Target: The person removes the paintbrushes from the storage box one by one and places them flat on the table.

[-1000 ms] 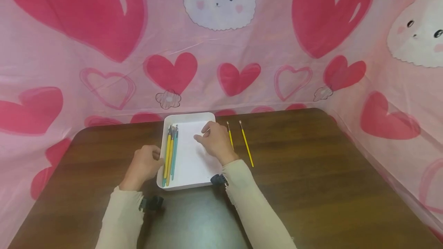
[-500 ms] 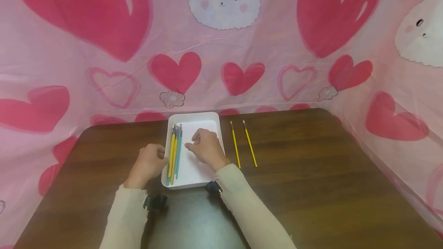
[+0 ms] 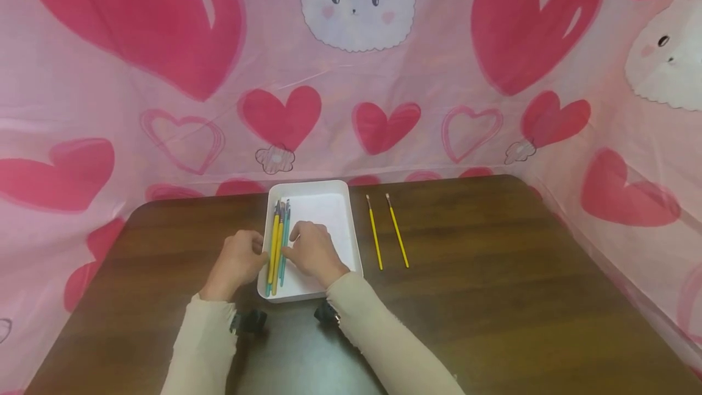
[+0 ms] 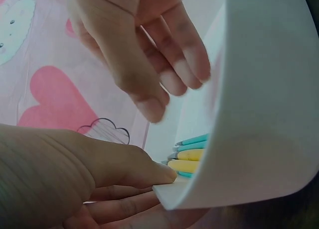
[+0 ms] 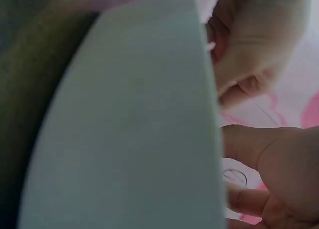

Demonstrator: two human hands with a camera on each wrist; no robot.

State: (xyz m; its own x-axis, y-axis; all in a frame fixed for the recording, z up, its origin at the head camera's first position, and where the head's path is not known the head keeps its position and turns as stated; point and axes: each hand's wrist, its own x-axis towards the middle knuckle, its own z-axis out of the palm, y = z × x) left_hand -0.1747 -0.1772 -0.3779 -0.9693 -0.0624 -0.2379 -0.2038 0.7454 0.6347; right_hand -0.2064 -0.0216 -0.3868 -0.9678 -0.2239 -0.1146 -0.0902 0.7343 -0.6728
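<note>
A white rectangular tray (image 3: 329, 288) lies on the table. My left hand (image 3: 236, 261) grips its left rim; in the left wrist view the thumb (image 4: 149, 171) sits at the edge with the other fingers outside the wall. Several paintbrushes (image 3: 276, 249), yellow and teal, lie side by side along the tray's left side, bristles toward the back. Over the tray, my right hand (image 3: 314, 252) holds nothing, its thumb and fingers apart, fingertips right at the teal brushes. In the right wrist view the tray wall (image 5: 129, 119) hides the brushes and some of the fingertips.
To the right of the tray, two thin yellow paintbrushes (image 3: 375, 236) lie apart on the brown wooden table (image 3: 493, 297). A pink cloth (image 3: 340, 133) with hearts surrounds the table's back and sides. Each wrist carries a small black camera (image 3: 249, 322).
My right hand has moved left and toward me, from the tray's right side to the teal brushes, uncovering the two yellow brushes on the table. My left hand stays on the rim.
</note>
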